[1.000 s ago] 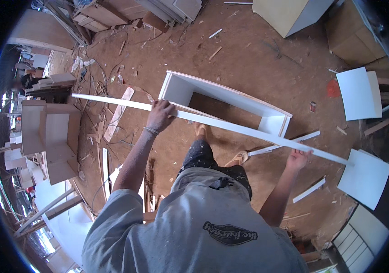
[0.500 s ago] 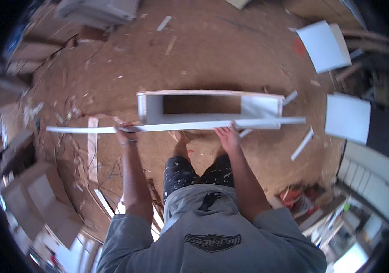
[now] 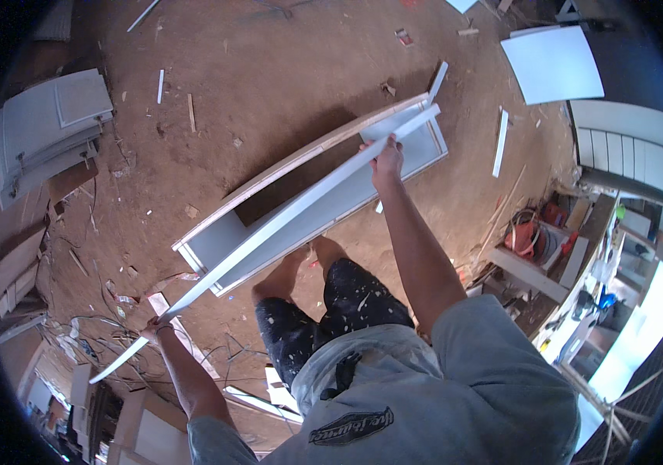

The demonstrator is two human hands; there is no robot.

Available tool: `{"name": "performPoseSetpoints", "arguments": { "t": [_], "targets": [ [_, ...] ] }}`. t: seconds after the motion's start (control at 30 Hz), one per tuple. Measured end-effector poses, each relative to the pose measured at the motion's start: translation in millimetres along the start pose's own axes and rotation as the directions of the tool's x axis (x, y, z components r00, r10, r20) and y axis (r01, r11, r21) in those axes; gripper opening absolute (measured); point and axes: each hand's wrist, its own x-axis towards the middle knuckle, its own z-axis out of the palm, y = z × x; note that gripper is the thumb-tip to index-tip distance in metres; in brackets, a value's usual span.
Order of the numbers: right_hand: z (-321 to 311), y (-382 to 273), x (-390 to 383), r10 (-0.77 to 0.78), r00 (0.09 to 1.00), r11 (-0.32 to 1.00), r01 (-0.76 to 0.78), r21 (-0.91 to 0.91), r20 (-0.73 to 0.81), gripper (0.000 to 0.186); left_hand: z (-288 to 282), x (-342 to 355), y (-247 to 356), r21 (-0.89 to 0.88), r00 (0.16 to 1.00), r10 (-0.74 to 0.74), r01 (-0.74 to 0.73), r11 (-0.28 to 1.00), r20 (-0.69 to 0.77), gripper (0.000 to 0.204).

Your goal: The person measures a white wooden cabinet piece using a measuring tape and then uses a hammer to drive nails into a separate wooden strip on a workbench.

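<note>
My left hand [image 3: 156, 330] grips a long, narrow white strip [image 3: 292, 208] near its lower left end. Farther along, toward the upper right end, my right hand [image 3: 388, 164] has its fingers wrapped round the same strip. The strip slants across the view above a long, shallow white cabinet box [image 3: 219, 232] on the ground. The box has raw wood-coloured edges, and brown ground shows through its opening. Part of the box is hidden behind the strip; I cannot tell whether the two touch.
Loose white strips [image 3: 500, 143] and wood scraps lie on the brown dirt floor [image 3: 184, 167]. A stack of white panels [image 3: 54, 128] stands at the left, and a white sheet [image 3: 553, 65] lies at the upper right. On the right is a wooden crate with an orange-red tool [image 3: 529, 236]; cables [image 3: 99, 329] trail at the left.
My view has turned, so the box now lies slanted in it. The strip has gone from nearly level to diagonal, and my hands are farther apart, nearer its ends.
</note>
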Motion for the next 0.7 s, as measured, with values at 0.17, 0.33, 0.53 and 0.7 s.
{"name": "performPoseSetpoints", "arguments": {
  "t": [0.17, 0.33, 0.53, 0.7],
  "targets": [
    [-8.3, 41.3, 16.1, 0.099, 0.984, 0.992, -0.086, -0.092, 0.149, 0.033, 3.9, 29.7, 47.8, 0.089, 0.986, 0.161, -0.156, 0.984, -0.052, 0.046],
    [-4.7, 58.5, 24.5, -0.01, 0.985, 0.996, 0.025, -0.085, 0.172, 0.03, 34.2, 18.5, 40.1, 0.118, 0.88, 0.197, -0.272, 0.955, 0.433, 0.039],
    [5.0, 58.0, 40.3, -0.045, 0.992, 0.994, 0.056, -0.093, 0.119, 0.031, 69.8, 42.7, 7.3, 0.146, 0.924, 0.097, -0.161, 0.976, 0.37, 0.038],
    [4.0, 48.7, 51.8, -0.047, 0.99, 0.993, 0.061, -0.1, 0.133, 0.039, 79.8, 74.9, -22.7, 0.004, 0.978, 0.036, -0.037, 0.999, 0.205, 0.044]
  ]
}}
